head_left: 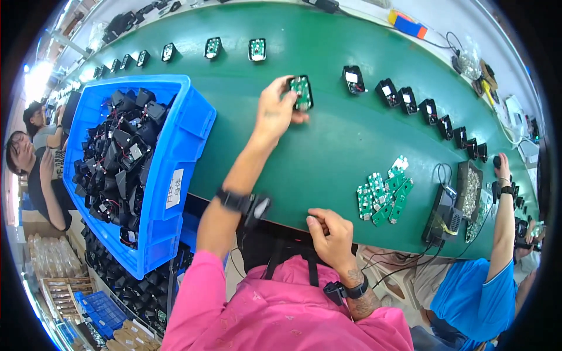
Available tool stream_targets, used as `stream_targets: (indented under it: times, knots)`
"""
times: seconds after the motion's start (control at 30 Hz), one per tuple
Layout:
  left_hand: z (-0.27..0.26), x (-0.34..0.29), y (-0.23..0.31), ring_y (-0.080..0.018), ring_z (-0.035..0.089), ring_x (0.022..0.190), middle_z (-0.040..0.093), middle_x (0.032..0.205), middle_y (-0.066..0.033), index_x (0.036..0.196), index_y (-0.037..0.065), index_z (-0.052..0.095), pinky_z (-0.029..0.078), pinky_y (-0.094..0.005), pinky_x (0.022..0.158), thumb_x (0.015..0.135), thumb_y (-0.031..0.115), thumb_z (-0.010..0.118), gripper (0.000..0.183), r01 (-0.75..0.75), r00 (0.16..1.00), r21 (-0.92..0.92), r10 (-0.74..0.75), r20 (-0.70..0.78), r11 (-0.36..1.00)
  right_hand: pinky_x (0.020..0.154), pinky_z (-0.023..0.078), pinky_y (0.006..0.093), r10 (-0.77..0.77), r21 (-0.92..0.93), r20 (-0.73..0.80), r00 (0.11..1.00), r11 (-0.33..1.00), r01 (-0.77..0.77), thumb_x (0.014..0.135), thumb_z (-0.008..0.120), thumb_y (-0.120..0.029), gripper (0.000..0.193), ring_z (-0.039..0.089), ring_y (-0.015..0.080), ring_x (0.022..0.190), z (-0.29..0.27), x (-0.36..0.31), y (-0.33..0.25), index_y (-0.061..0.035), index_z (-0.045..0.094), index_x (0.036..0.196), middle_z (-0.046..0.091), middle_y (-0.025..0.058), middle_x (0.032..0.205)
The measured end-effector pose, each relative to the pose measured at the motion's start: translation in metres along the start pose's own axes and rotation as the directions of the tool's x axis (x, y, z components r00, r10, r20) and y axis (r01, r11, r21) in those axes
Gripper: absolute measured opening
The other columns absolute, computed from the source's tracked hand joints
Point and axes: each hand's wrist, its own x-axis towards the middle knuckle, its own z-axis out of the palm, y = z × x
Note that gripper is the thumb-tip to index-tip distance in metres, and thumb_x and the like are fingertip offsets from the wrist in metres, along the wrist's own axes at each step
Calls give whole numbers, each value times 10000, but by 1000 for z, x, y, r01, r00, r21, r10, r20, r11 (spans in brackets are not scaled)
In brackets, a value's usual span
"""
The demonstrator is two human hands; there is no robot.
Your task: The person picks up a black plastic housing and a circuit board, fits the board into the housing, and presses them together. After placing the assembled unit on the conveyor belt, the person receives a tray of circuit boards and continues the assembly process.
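Over the middle of the green table, my left hand (pixel 275 111) grips a small black plastic housing with a green circuit board (pixel 301 93) in its open face. The thumb lies on the board's edge and the fingers go round behind the case. Close to the table's front edge, my right hand (pixel 331 235) is loosely curled, with nothing seen in it. To its right lies a loose pile of bare green circuit boards (pixel 383 196). At the far side, a housing with a board (pixel 257 50) stands apart from my left hand, in line with several others.
A big blue bin (pixel 199 111) full of black housings stands on the left. Black housings (pixel 387 92) form a curved row at the right. Beyond the boards are a black box-shaped device (pixel 443 217) with cables and a tray of small parts (pixel 469 190). A co-worker's arm (pixel 502 205) reaches in there.
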Motion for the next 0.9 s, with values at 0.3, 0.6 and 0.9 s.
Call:
stream_targets:
  times: [0.3, 0.6, 0.9]
  knots:
    - [4, 113, -13, -244, 707, 575, 660, 1082, -204, 1309, -76, 476, 575, -288, 521, 944, 54, 519, 390, -39, 997, 405, 65, -50, 913, 452, 427, 244, -47, 16, 9, 999, 999, 47, 827, 705, -43, 111, 552, 115, 483, -6, -1, -4, 11, 675, 919, 613, 67, 672]
    - [98, 41, -2, -415, 538, 1206, 421, 1444, -248, 1431, -55, 355, 448, -431, 1028, 732, 333, 798, 914, -298, 953, 827, 200, 229, 477, 459, 421, 288, -105, 35, 0, 994, 994, 105, 805, 712, -43, 114, 544, 153, 470, -9, 2, 3, -12, 657, 899, 579, 50, 623]
    - [89, 63, -32, -309, 654, 1014, 595, 1245, -201, 1249, -46, 588, 516, -368, 894, 674, 323, 844, 729, -499, 825, 675, 537, 178, 544, 565, 452, 354, -90, -536, -414, 906, 828, -162, 806, 743, -76, 299, 548, 234, 668, -53, -14, 1, -13, 684, 1092, 545, 105, 854]
